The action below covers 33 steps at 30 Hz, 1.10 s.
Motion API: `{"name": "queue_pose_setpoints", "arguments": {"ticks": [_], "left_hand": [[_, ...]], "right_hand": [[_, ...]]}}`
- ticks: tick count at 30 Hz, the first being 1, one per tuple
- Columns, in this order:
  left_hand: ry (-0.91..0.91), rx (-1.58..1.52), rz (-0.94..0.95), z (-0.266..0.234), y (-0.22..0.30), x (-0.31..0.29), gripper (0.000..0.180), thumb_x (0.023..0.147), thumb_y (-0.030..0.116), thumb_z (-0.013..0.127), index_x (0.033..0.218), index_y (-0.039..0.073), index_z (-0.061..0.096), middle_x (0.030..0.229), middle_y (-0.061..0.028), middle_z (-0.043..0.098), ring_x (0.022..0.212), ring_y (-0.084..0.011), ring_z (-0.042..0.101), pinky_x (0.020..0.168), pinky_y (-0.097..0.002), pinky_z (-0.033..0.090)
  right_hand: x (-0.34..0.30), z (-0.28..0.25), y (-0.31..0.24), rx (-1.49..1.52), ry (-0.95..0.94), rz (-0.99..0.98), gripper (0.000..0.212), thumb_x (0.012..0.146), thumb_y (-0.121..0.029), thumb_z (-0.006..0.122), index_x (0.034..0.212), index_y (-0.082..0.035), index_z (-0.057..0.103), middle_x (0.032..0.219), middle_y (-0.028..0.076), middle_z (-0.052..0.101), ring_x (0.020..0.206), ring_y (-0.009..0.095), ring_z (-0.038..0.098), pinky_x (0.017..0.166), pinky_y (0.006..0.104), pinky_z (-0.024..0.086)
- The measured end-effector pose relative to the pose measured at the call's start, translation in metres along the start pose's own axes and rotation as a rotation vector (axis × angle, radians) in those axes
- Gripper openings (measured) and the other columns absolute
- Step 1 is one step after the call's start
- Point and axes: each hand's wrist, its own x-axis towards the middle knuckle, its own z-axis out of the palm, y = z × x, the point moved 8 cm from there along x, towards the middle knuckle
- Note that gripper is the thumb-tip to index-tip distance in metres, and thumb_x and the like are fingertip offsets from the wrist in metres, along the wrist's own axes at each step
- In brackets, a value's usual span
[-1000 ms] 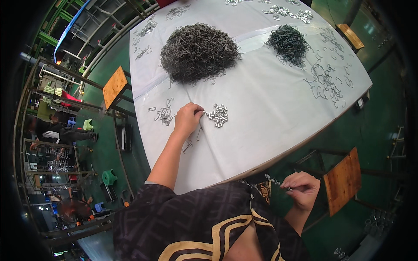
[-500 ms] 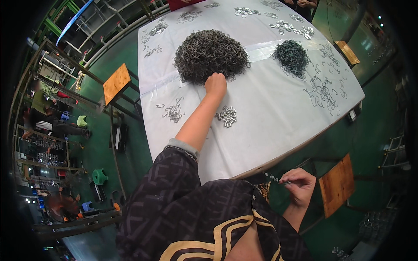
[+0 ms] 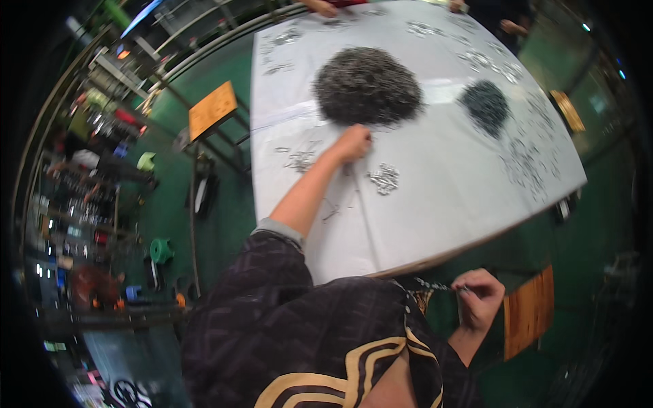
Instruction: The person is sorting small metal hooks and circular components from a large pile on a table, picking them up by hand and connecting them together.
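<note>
My left hand (image 3: 354, 143) is closed just off the near edge of a large heap of dark bent wire hooks (image 3: 368, 88). Motion blur hides what, if anything, its fingers hold. A small cluster of shiny silver metal pieces (image 3: 384, 179) lies to its right and nearer to me. On its left is a loose scatter of wire pieces (image 3: 299, 160). Beyond the table's near edge, low on the right, my right hand (image 3: 480, 294) pinches the end of a thin string of small metal pieces (image 3: 435, 285), which runs left towards my shirt.
A smaller dark-green heap of hooks (image 3: 485, 107) sits on the white-covered table (image 3: 435, 211), with loose hooks (image 3: 530, 163) beside it. Silver pieces (image 3: 479, 60) lie along the far side, where other people's hands (image 3: 325, 8) show. Wooden stools (image 3: 212, 109) stand around the table.
My left hand has drawn back slightly from the big heap, towards me. The view has shifted, and the string at my right hand is stretched straighter.
</note>
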Motion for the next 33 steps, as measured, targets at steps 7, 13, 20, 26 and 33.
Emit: {"name": "queue_pose_setpoints", "arguments": {"ticks": [7, 13, 20, 26, 33], "left_hand": [[0.046, -0.122, 0.048, 0.0, 0.023, -0.036, 0.011, 0.082, 0.009, 0.056, 0.087, 0.0, 0.06, 0.093, -0.0181, 0.061, 0.092, -0.0346, 0.056, 0.079, -0.0413, 0.044], [0.138, -0.1, 0.046, -0.005, 0.023, -0.044, 0.008, 0.084, 0.009, 0.054, 0.087, 0.002, 0.057, 0.094, -0.0145, 0.057, 0.097, -0.0317, 0.052, 0.083, -0.0387, 0.042], [0.193, -0.192, -0.02, -0.013, 0.029, -0.057, 0.007, 0.084, 0.009, 0.054, 0.087, 0.003, 0.057, 0.094, -0.0147, 0.058, 0.095, -0.0316, 0.053, 0.081, -0.0392, 0.042], [0.313, -0.341, -0.041, -0.03, 0.03, -0.073, 0.011, 0.082, 0.011, 0.057, 0.085, 0.001, 0.059, 0.085, -0.0165, 0.063, 0.082, -0.0313, 0.06, 0.073, -0.0366, 0.047], [0.193, -0.725, 0.127, -0.048, 0.11, -0.097, 0.009, 0.081, 0.006, 0.059, 0.083, -0.002, 0.061, 0.074, -0.0067, 0.064, 0.065, -0.0103, 0.058, 0.059, -0.0247, 0.048]], "right_hand": [[-0.009, -0.002, 0.001, -0.061, -0.063, -0.087, 0.021, 0.071, 0.001, 0.069, 0.089, 0.002, 0.058, 0.079, 0.012, 0.056, 0.072, 0.022, 0.057, 0.064, 0.0322, 0.049], [-0.012, -0.002, 0.004, -0.088, -0.107, -0.1, 0.021, 0.073, 0.0, 0.067, 0.091, 0.0, 0.057, 0.08, 0.012, 0.055, 0.072, 0.021, 0.055, 0.066, 0.0313, 0.048], [-0.012, 0.001, 0.006, -0.092, -0.145, -0.091, 0.019, 0.075, 0.002, 0.064, 0.093, 0.0, 0.057, 0.083, 0.011, 0.053, 0.075, 0.02, 0.054, 0.067, 0.0306, 0.047], [-0.014, 0.004, 0.009, -0.082, -0.144, -0.088, 0.019, 0.076, 0.001, 0.064, 0.094, 0.0, 0.056, 0.083, 0.011, 0.053, 0.075, 0.02, 0.053, 0.067, 0.0308, 0.047], [-0.011, 0.002, 0.013, -0.074, -0.009, -0.076, 0.017, 0.072, 0.001, 0.066, 0.087, 0.003, 0.059, 0.078, 0.014, 0.057, 0.071, 0.023, 0.058, 0.064, 0.0336, 0.049]]}}
